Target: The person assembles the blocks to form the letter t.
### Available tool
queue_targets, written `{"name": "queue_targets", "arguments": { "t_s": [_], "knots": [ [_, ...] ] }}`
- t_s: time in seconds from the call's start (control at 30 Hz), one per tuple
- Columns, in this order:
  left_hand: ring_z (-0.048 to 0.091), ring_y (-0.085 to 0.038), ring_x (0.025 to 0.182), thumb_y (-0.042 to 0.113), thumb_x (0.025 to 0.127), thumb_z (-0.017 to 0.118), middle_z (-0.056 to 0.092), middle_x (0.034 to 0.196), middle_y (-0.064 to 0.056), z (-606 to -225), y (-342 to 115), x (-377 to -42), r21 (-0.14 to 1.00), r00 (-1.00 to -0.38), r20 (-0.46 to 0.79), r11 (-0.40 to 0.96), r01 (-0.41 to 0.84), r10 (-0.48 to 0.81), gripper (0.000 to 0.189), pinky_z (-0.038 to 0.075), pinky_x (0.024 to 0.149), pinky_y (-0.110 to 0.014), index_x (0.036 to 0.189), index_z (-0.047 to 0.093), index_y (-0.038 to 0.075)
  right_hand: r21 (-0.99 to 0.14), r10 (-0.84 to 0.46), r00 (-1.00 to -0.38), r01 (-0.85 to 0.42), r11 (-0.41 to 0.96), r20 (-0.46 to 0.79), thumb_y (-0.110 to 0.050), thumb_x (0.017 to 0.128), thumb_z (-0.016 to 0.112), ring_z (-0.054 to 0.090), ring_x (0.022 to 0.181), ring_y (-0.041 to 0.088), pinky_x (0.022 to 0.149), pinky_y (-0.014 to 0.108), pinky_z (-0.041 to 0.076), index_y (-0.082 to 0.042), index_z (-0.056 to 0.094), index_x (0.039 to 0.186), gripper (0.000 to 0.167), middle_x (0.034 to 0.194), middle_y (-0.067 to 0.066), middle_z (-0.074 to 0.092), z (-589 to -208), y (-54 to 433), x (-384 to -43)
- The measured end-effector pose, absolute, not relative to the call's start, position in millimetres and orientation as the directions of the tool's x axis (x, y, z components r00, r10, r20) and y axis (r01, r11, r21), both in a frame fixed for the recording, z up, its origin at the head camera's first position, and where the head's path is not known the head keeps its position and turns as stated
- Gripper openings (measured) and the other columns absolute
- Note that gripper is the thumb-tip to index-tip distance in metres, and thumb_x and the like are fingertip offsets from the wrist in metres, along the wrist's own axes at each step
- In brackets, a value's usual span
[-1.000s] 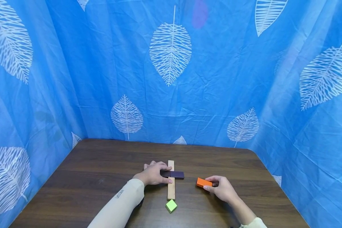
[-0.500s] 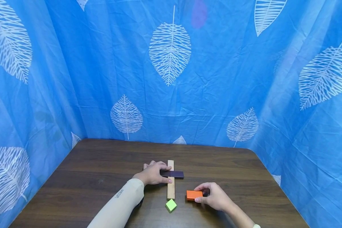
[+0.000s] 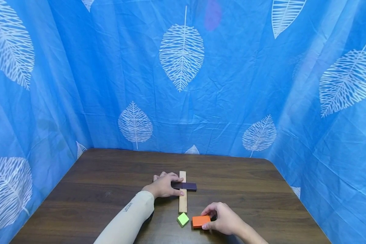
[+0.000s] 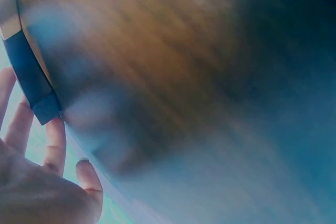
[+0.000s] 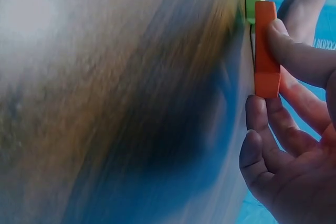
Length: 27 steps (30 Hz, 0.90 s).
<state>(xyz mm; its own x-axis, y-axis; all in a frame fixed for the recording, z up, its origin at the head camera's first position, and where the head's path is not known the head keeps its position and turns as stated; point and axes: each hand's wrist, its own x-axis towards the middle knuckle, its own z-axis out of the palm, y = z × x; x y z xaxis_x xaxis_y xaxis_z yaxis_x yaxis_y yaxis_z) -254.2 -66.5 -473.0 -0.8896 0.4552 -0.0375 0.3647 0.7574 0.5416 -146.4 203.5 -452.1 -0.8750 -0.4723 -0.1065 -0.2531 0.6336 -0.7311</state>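
In the head view, a pale wooden strip (image 3: pixel 183 201) runs away from me, crossed by dark purple blocks (image 3: pixel 189 186) laid end to end. My left hand (image 3: pixel 163 186) reaches over the left part of this crossbar, its thumb and index fingertips touching the strip on either side. In the left wrist view, straight fingers (image 4: pixel 55 148) lie by the end of the dark block (image 4: pixel 31 74). My right hand (image 3: pixel 224 218) pinches an orange block (image 3: pixel 199 222) between thumb and fingers. The block sits close to the right of a lime-green block (image 3: pixel 183 219), which stands cornerwise below the strip.
The brown wood-grain table (image 3: pixel 109 169) extends around the blocks. Behind and on both sides hangs a blue curtain (image 3: pixel 225 84) printed with white leaves. My left sleeve (image 3: pixel 125 217) reaches in from the front edge.
My right hand has brought the orange block leftward and toward me, turning it straighter, until it is beside the green block. The left hand and the other blocks stay where they were.
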Motion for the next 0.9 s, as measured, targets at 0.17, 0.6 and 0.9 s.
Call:
{"name": "queue_targets", "arguments": {
  "t_s": [0.17, 0.6, 0.9],
  "knots": [
    [0.044, -0.029, 0.123, 0.058, 0.08, 0.079, 0.057, 0.138, -0.002, -474, -67, -256, 0.539, -0.89, -0.036, 0.759, 0.366, 0.454, 0.065, 0.026, 0.096, -0.061, 0.137, 0.066, 0.027, -0.739, -0.502, -0.857, -0.262, 0.621, -0.117, -0.016, 0.076, 0.09, 0.059, 0.079, 0.007, 0.072, 0.029, 0.049, -0.015, 0.075, 0.093, 0.023, 0.091, -0.008, 0.064, -452, 199, -142],
    [0.044, -0.028, 0.122, 0.058, 0.08, 0.079, 0.057, 0.138, -0.002, -474, -67, -256, 0.543, -0.888, -0.031, 0.754, 0.37, 0.459, 0.066, 0.027, 0.095, -0.061, 0.136, 0.066, 0.027, -0.735, -0.531, -0.844, -0.316, 0.601, -0.071, -0.019, 0.074, 0.092, 0.059, 0.074, 0.002, 0.069, 0.026, 0.049, -0.015, 0.074, 0.09, 0.025, 0.084, -0.014, 0.063, -454, 187, -137],
    [0.044, -0.028, 0.124, 0.06, 0.08, 0.078, 0.056, 0.139, -0.001, -476, -65, -258, 0.528, -0.891, -0.035, 0.766, 0.368, 0.452, 0.066, 0.027, 0.098, -0.062, 0.137, 0.065, 0.029, -0.723, -0.525, -0.851, -0.34, 0.601, -0.036, -0.02, 0.071, 0.094, 0.058, 0.071, 0.002, 0.066, 0.023, 0.048, -0.015, 0.074, 0.087, 0.026, 0.08, -0.015, 0.062, -460, 183, -137]
  ]
}}
